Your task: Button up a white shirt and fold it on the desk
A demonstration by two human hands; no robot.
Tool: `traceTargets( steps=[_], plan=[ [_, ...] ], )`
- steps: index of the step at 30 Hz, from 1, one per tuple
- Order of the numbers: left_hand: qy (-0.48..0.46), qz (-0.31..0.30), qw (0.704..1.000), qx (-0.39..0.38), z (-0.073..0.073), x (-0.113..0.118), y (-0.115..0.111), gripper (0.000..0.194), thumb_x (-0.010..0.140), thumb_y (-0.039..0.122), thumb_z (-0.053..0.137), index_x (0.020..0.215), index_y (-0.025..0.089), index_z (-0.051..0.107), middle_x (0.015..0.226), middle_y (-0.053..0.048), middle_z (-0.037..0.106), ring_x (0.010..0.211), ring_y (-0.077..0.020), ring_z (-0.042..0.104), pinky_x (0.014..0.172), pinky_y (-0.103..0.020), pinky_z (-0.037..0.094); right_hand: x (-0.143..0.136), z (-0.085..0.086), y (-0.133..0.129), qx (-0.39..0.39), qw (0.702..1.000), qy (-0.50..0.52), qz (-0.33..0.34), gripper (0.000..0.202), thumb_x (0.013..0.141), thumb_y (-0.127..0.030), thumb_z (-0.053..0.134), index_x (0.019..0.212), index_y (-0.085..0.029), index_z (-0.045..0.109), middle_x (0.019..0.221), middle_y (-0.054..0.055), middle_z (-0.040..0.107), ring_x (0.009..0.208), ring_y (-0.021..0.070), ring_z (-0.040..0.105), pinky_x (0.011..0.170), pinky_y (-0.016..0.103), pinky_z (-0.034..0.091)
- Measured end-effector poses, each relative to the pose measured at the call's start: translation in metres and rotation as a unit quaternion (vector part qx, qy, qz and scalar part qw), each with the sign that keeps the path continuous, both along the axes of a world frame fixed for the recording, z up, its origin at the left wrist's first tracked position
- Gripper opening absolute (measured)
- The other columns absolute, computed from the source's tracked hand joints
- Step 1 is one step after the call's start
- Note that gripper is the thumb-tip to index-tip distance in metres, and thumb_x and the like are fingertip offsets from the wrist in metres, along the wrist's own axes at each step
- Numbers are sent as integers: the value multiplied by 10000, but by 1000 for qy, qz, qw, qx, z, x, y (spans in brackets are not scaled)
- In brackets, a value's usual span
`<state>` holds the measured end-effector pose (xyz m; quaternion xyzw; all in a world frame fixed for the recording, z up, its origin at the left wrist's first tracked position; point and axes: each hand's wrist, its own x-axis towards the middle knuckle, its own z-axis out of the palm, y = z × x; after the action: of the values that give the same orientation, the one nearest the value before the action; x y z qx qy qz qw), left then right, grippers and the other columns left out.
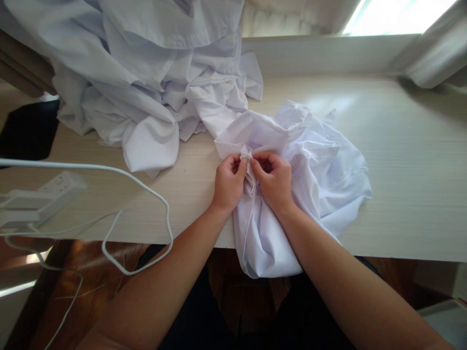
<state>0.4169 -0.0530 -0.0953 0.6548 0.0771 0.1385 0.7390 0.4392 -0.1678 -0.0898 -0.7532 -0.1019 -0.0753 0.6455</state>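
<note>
A white cloth point(324, 180) lies crumpled on the pale table point(408, 194), and part of it hangs over the front edge. My left hand point(229, 182) pinches a gathered bit of this cloth between thumb and fingers. Right beside it, my right hand point(273, 180) pinches the same gathered part from the other side. The fingertips of both hands nearly meet, with a small folded tip of cloth sticking up between them. Fingers curled behind the fabric are partly hidden.
A large heap of white cloth point(146, 82) covers the back left and touches the held cloth. At the left are a power strip point(62, 189), a looping white cable point(168, 214) and a black flat item point(31, 129). A curtain point(438, 53) hangs at the back right.
</note>
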Motion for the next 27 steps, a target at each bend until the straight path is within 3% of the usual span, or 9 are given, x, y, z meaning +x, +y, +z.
traceTargets(
  steps=[19,27],
  plan=[
    [-5,-27,1000,-12,-2,1,0,212,855,367,700,974,192,680,904,-42,716,862,-145,677,797,-251,539,0,2,-1,-1,1000,-8,-9,222,862,-370,663,926,-166,725,837,44,732,694,154,633,664,288,515],
    [30,-50,998,31,3,2,4,205,889,368,655,959,175,659,845,-20,681,696,-100,603,603,-192,470,0,2,-2,-19,1000,-9,-21,217,870,-356,643,913,-162,731,817,39,730,696,155,632,667,287,505]
  ],
)
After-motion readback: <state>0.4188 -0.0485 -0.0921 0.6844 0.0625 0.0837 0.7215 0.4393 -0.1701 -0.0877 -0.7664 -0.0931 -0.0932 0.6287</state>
